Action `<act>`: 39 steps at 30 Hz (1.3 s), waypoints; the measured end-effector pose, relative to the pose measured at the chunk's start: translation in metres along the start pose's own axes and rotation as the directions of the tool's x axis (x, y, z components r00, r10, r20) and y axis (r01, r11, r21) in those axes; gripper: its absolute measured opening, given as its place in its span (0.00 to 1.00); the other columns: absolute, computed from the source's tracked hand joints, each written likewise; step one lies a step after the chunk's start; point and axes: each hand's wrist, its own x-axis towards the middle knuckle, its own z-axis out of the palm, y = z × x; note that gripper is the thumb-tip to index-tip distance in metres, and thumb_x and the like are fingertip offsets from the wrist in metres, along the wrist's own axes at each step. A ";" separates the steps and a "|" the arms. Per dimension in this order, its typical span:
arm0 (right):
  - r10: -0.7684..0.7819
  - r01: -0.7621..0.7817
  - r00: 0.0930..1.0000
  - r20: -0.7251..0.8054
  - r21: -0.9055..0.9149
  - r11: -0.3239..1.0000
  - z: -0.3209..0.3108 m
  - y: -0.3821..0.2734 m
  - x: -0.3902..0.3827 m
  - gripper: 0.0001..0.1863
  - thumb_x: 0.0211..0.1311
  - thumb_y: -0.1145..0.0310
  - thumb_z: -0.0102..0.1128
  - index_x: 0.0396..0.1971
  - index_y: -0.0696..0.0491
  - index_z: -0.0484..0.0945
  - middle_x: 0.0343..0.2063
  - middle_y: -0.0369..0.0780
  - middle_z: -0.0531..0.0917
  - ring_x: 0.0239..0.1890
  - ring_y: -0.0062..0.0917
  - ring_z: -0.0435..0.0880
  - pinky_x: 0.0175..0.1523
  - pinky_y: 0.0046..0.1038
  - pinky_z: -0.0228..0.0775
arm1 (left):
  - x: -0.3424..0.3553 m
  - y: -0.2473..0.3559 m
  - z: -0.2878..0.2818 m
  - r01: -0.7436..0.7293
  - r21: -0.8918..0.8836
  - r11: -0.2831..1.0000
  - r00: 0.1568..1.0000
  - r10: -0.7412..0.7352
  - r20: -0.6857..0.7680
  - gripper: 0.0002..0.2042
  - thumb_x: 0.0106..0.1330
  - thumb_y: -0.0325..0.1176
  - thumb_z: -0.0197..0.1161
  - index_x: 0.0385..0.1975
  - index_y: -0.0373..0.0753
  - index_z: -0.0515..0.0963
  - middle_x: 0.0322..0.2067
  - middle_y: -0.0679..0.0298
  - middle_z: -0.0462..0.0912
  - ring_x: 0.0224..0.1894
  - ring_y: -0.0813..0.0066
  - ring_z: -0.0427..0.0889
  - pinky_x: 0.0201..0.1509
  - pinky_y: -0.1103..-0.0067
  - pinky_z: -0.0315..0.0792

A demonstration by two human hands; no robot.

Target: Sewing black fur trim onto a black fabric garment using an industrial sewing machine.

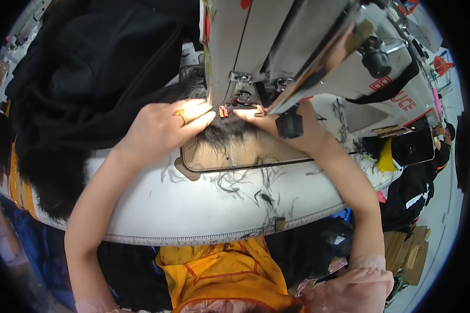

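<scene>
A white sewing machine (245, 47) stands over the work, with its presser foot (240, 108) lit by a lamp. Dark long-haired fur (219, 133) lies under the foot and spills over the tan machine plate (253, 151). From the left, my left hand (167, 125), a yellow ring on one finger, closes its fingertips on the fur beside the foot. My right hand (297, 128) grips the fur from the right, one digit stretched to the foot. A black knob (289, 125) and the machine head hide most of its other fingers.
Black fabric (104, 68) is heaped at the left, with fur (47, 177) hanging at the table edge. Loose hairs (261, 193) litter the white table (183, 208), which has a ruler strip (193, 240) along its front. Cardboard (410, 255) stands at the right; a person (444, 146) is beyond.
</scene>
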 end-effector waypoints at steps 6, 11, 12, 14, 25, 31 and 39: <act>0.089 -0.101 0.994 0.070 0.194 0.976 -0.007 -0.002 0.008 0.08 0.44 0.65 0.65 0.24 0.51 0.79 0.25 0.37 0.80 0.25 0.31 0.81 0.31 0.33 0.74 | 0.036 0.009 -0.032 0.197 -0.257 0.946 0.980 -0.180 0.088 0.16 0.55 0.30 0.64 0.45 0.46 0.78 0.41 0.69 0.81 0.41 0.71 0.82 0.37 0.76 0.77; 0.050 -0.066 0.998 0.043 0.560 0.826 -0.010 -0.008 0.019 0.13 0.46 0.62 0.67 0.32 0.48 0.80 0.28 0.37 0.81 0.29 0.32 0.83 0.35 0.33 0.74 | 0.031 0.044 -0.030 0.266 -0.254 0.930 0.964 -0.248 0.102 0.13 0.53 0.28 0.67 0.39 0.44 0.77 0.39 0.68 0.79 0.44 0.69 0.80 0.37 0.74 0.76; 0.105 -0.103 0.994 0.023 0.499 0.860 -0.011 -0.005 0.019 0.12 0.46 0.61 0.67 0.32 0.48 0.80 0.28 0.38 0.82 0.29 0.31 0.83 0.35 0.33 0.74 | 0.030 0.040 -0.028 0.309 -0.232 0.922 0.948 -0.278 0.156 0.12 0.54 0.28 0.67 0.38 0.44 0.76 0.39 0.67 0.79 0.44 0.69 0.80 0.37 0.73 0.76; 0.187 -0.203 0.979 0.079 0.411 0.889 -0.013 0.002 0.017 0.12 0.47 0.62 0.67 0.32 0.48 0.79 0.27 0.38 0.81 0.30 0.32 0.83 0.35 0.33 0.74 | 0.028 0.029 -0.023 0.322 -0.412 0.852 0.946 -0.304 0.111 0.12 0.52 0.27 0.67 0.37 0.42 0.78 0.35 0.64 0.80 0.41 0.66 0.81 0.37 0.72 0.75; 0.127 -0.153 0.988 0.086 0.637 0.755 -0.011 0.010 0.012 0.12 0.45 0.69 0.64 0.34 0.45 0.81 0.23 0.35 0.79 0.31 0.31 0.82 0.34 0.31 0.73 | 0.024 0.019 -0.025 0.164 -0.190 0.968 0.986 -0.158 0.047 0.11 0.47 0.28 0.66 0.33 0.44 0.78 0.33 0.70 0.80 0.35 0.72 0.80 0.32 0.75 0.73; -0.132 0.137 0.990 -0.043 0.135 0.981 -0.011 -0.007 0.004 0.10 0.48 0.64 0.62 0.34 0.39 0.82 0.20 0.31 0.76 0.26 0.21 0.79 0.29 0.25 0.72 | 0.008 -0.006 -0.004 -0.187 0.116 0.976 0.975 0.198 -0.098 0.09 0.50 0.29 0.63 0.31 0.46 0.77 0.36 0.75 0.79 0.37 0.82 0.80 0.27 0.86 0.71; 0.250 -0.270 0.959 0.136 0.710 0.650 -0.010 -0.016 0.012 0.14 0.47 0.66 0.68 0.36 0.49 0.81 0.29 0.41 0.81 0.33 0.36 0.82 0.38 0.34 0.73 | 0.021 0.027 -0.028 0.200 -0.331 0.922 0.980 -0.187 0.069 0.14 0.47 0.25 0.65 0.35 0.42 0.78 0.35 0.66 0.82 0.38 0.70 0.81 0.34 0.75 0.75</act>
